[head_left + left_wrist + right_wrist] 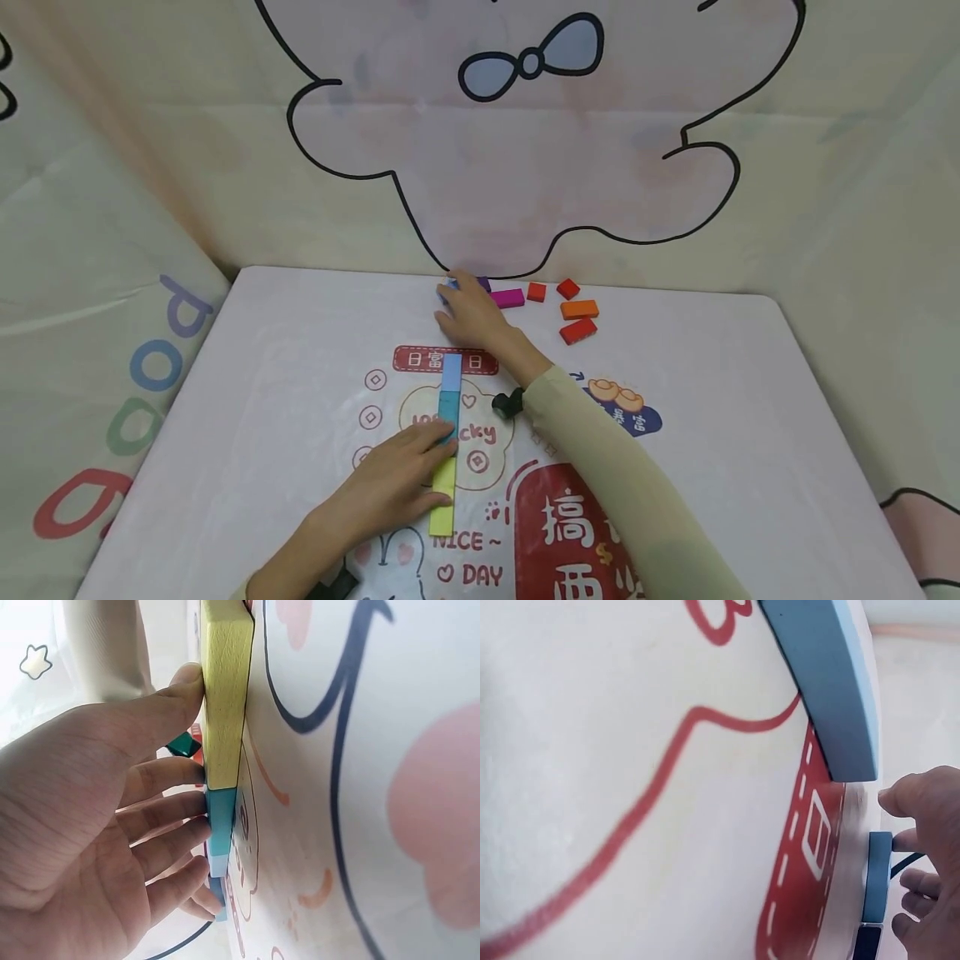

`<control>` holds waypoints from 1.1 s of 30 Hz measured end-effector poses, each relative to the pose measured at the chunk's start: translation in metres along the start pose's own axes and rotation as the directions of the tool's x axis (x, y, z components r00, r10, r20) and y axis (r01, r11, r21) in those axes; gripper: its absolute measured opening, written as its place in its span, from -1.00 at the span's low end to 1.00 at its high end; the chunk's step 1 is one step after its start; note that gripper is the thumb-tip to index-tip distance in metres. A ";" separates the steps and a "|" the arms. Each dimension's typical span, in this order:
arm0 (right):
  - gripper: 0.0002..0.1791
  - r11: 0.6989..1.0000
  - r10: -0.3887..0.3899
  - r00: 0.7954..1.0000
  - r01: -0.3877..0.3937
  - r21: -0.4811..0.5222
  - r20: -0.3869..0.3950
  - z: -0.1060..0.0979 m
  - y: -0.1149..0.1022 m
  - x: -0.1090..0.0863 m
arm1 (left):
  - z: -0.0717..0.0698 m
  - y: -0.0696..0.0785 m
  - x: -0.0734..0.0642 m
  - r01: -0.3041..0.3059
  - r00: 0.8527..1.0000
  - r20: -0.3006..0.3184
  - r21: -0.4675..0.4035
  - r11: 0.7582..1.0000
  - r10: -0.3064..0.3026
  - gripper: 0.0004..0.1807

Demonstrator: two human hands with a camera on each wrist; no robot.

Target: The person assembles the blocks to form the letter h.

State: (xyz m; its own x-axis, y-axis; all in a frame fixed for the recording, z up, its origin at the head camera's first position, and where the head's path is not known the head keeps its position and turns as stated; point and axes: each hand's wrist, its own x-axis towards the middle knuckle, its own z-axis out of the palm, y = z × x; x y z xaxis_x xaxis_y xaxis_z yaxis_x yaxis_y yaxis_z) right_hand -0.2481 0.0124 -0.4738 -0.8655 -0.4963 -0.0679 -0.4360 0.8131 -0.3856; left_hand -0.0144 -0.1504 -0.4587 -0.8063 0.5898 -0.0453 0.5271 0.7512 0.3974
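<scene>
A straight row of flat blocks lies on the table: a yellow strip [442,518] nearest, then a teal block [448,404] and a light blue block [452,372]. My left hand [396,475] rests along the row's left side, with the thumb against the yellow wood and the other fingers spread along the blocks, some hidden in the head view. At the table's far edge, my right hand [474,317] reaches over another blue block [878,877]. In the right wrist view its thumb stands apart from that block, and the fingers are beside it.
Beside the right hand lie a dark purple block [484,284], a magenta block [507,297], an orange block [580,309] and several red pieces [578,332]. The white tabletop [285,375] carries printed drawings and lettering. A patterned cloth wall [337,225] rises behind it.
</scene>
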 end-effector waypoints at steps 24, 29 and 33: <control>-0.57 0.997 -0.031 0.999 0.034 0.067 -0.038 0.002 0.003 -0.015 | 0.003 0.000 0.000 0.004 1.000 -0.003 0.004 1.000 -0.004 -0.20; -0.48 0.994 -0.026 0.999 0.029 0.102 -0.037 0.003 0.004 -0.018 | 0.002 0.000 0.000 0.020 1.000 0.012 -0.008 1.000 -0.020 -0.20; -0.42 0.993 -0.017 0.999 0.022 0.116 -0.046 0.002 0.007 -0.021 | 0.003 0.001 0.000 0.023 1.000 0.008 -0.005 1.000 -0.023 -0.19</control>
State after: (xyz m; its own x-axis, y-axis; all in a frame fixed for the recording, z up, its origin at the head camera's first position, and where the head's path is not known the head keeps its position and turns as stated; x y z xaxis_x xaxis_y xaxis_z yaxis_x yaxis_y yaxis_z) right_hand -0.2322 0.0280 -0.4770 -0.8684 -0.4955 -0.0194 -0.4234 0.7613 -0.4911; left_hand -0.0133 -0.1490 -0.4608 -0.8158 0.5750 -0.0615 0.5076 0.7629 0.4004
